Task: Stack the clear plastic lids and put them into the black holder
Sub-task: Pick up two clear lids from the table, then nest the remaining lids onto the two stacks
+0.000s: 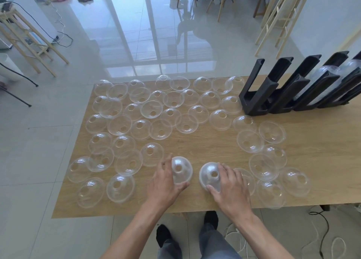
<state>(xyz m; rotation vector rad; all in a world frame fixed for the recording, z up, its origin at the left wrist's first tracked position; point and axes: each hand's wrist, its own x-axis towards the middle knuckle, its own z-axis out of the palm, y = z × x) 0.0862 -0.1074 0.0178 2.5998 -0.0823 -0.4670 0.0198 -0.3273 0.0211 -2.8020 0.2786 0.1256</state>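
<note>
Lids (pixel 156 110): I see clear domes scattered over the wooden table (pixel 205 147).
Left hand (pixel 165 182): fingers grasping one small stack (pixel 181 170).
Right hand (pixel 230 186): grasping another stack (pixel 210 175).
Black holder (pixel 257 94): far right.

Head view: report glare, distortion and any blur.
Head view: bright window glare reflects off the glossy floor beyond the table; wide-angle distortion tilts the stools and black holder outward; clear lids carry small highlights; both the left hand and right hand look sharp, without motion blur.
</note>
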